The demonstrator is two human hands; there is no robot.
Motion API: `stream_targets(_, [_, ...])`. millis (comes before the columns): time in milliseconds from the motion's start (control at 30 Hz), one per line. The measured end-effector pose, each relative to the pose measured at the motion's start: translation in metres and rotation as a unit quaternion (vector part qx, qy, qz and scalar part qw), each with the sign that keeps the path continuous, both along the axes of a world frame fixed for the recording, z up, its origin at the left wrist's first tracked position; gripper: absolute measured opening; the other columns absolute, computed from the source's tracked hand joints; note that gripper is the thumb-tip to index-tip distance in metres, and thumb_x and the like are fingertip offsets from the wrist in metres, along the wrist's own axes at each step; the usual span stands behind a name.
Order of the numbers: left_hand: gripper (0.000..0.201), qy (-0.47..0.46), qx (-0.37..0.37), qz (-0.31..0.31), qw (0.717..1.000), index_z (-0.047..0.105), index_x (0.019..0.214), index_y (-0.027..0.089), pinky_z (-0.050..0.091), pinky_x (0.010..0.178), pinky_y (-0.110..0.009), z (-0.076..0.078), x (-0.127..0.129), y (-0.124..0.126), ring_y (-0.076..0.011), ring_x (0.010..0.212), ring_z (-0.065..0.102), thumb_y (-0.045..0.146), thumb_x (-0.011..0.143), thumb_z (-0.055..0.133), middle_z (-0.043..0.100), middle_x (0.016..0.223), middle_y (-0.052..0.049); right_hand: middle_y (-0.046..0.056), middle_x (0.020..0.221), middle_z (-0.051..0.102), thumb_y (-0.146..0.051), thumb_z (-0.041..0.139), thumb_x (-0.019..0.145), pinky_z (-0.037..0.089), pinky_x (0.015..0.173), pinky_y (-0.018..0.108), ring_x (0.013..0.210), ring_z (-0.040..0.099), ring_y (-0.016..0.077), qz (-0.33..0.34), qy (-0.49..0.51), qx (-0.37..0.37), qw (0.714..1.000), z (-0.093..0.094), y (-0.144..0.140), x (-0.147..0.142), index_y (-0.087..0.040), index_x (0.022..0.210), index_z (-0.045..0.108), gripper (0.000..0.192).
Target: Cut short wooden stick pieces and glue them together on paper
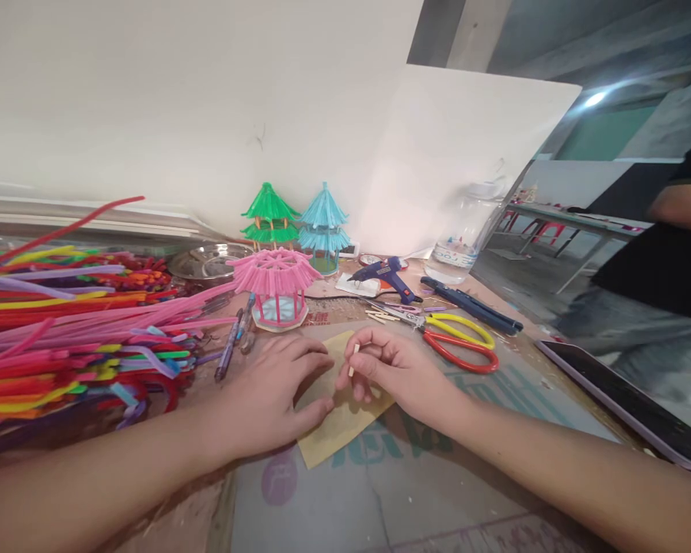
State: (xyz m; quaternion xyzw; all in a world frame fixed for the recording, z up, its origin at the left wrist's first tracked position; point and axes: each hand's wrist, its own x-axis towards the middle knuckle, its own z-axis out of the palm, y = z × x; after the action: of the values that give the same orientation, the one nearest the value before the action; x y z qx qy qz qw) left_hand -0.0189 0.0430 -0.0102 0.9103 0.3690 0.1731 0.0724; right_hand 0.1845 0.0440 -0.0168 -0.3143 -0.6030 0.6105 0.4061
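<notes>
Wooden and pale, a short stick point(354, 359) is pinched upright between thumb and forefinger of the right hand point(397, 369) at mid-frame, over a tan card point(345, 422). The card is pressed flat by the open left hand point(270, 392). So small a stick could be dropped or tipped from a loose pinch; the scissors point(454, 342) lie just right.

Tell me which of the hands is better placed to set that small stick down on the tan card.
Right. The right hand already pinches the small stick just over the tan card, while the left hand lies flat, pinning the card.
</notes>
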Motion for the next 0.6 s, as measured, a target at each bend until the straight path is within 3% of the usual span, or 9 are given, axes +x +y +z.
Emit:
stream_targets(200, [0.029, -0.011, 0.016, -0.01, 1.0, 0.066, 0.109, 0.022, 0.045, 0.098, -0.049, -0.0011, -0.0006, 0.0004, -0.0306, 0.115, 0.056, 0.032, 0.083, 0.06, 0.064, 0.12, -0.009, -0.002, 0.069, 0.068, -0.035, 0.073, 0.077, 0.046, 0.055, 0.022, 0.053, 0.055, 0.0078, 0.004, -0.013, 0.016, 1.0, -0.0026, 0.0013, -0.0001, -0.019, 0.09, 0.058, 0.026])
stream_targets(333, [0.031, -0.008, 0.01, -0.007, 1.0, 0.065, 0.113, 0.02, 0.045, 0.099, -0.05, -0.0019, -0.0015, 0.0, -0.0305, 0.115, 0.056, 0.034, 0.085, 0.058, 0.064, 0.121, -0.01, -0.005, 0.064, 0.066, -0.033, 0.07, 0.08, 0.044, 0.051, 0.021, 0.049, 0.053, 0.0081, -0.003, -0.017, 0.043, 0.999, -0.0034, 0.0019, 0.0009, -0.021, 0.107, 0.054, 0.034])
stream_targets(600, [0.035, 0.002, 0.003, -0.009, 1.0, 0.064, 0.117, 0.018, 0.042, 0.101, -0.051, -0.0012, -0.0023, 0.0006, -0.0314, 0.118, 0.054, 0.035, 0.087, 0.058, 0.062, 0.123, -0.011, -0.002, 0.066, 0.065, -0.035, 0.064, 0.084, 0.045, 0.052, 0.022, 0.051, 0.055, 0.0083, -0.027, -0.033, 0.091, 0.995, -0.0061, 0.0077, 0.007, -0.02, 0.096, 0.066, 0.019])
